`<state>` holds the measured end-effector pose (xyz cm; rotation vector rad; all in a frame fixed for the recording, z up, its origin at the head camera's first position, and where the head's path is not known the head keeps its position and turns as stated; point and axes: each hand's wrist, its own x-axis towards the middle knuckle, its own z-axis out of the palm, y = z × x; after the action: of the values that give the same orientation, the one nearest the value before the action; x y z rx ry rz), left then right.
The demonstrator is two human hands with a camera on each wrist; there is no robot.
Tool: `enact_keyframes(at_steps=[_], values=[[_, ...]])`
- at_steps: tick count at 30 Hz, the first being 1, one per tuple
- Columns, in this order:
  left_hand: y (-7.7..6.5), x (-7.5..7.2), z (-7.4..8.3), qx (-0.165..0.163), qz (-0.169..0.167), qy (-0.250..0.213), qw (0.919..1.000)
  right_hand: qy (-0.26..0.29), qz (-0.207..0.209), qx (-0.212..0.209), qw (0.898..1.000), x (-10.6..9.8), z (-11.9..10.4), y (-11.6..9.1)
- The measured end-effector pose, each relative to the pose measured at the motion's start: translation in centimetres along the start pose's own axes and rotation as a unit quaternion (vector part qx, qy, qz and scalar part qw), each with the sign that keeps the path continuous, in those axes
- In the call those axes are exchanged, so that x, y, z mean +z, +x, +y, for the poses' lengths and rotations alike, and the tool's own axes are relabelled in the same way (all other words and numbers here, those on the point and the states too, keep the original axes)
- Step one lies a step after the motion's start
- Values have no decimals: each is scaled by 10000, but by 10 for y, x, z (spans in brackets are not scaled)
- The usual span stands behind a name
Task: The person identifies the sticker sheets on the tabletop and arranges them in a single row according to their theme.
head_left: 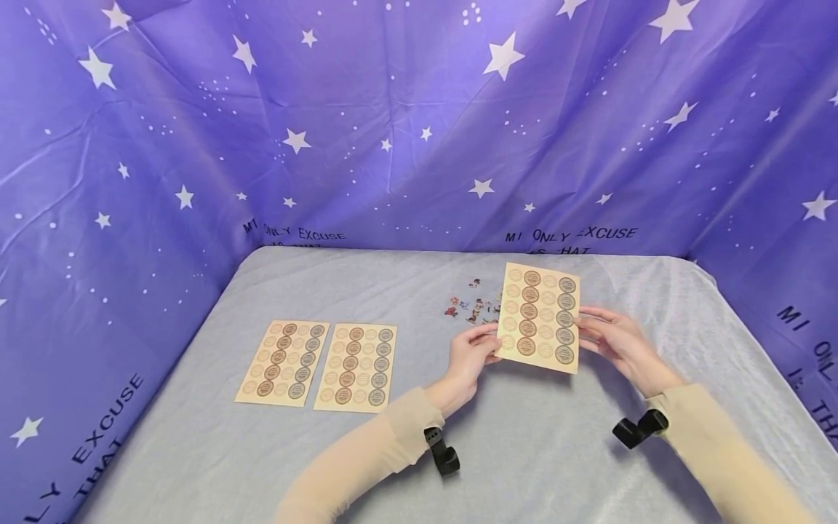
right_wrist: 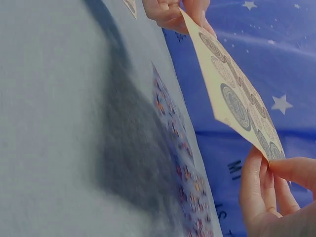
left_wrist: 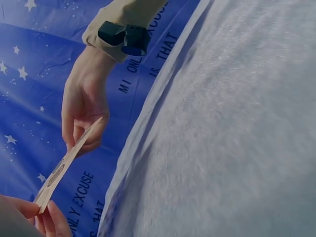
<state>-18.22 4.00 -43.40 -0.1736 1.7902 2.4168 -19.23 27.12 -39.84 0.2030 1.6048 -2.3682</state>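
Your left hand (head_left: pixel 466 360) pinches the left edge of the raised sticker sheet (head_left: pixel 538 320) near its bottom corner, and your right hand (head_left: pixel 618 342) pinches its right edge about midway up, thumb in front. With grips at uneven heights, the thin sheet could likely twist or crease if you pull unevenly, and loosening one side might let it droop. It partly hides the small colourful figures (head_left: pixel 476 311) behind it, so lowering it blindly could cover or nudge them. Two more sheets (head_left: pixel 283 364) (head_left: pixel 356 367) lie left, close together, near your left forearm. The table (head_left: pixel 537 451) gives most room between your forearms; its far edge meets the starry curtain (head_left: pixel 393 145).
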Motion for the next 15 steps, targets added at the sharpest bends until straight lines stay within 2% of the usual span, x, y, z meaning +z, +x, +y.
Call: enact_keyframes(at_steps=[9, 15], values=[[-9, -24, 8, -135, 57, 75, 9999, -286, -105, 53, 9995, 19, 9, -2], [-16, -40, 11, -75, -12, 198, 9998, -314, -148, 88, 9994, 31, 16, -2]])
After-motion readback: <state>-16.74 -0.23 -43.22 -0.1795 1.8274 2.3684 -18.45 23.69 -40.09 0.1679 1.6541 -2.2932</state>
